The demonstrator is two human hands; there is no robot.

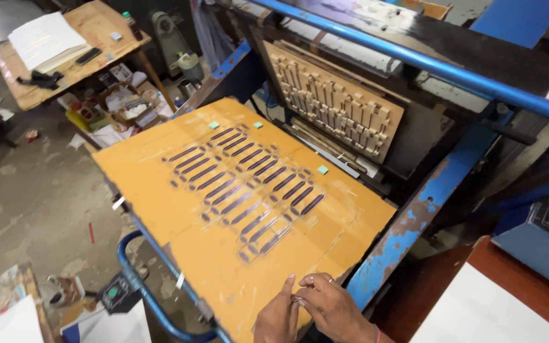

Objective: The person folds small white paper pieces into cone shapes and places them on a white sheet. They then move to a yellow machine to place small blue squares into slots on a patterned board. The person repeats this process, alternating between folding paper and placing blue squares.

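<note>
- Both hands are resting at the near edge of the orange board [160,171], which is lying tilted on the blue press frame [414,216]
- Left hand [277,317] is lying flat, fingers extended, grip released, fingertips touching the board surface
- Right hand [328,305] is curling beside it, touching the left hand's fingers; cannot tell whether it is pinching anything
- Board is stretching away up and to the left of the hands; its long axis is running from the near right corner toward the far left
- Rows of dark slots [243,184] are sitting mid-board, well apart from both hands
- Wooden die plate [335,101] is standing upright behind the board
- Both hands are about equally near the board edge
</note>
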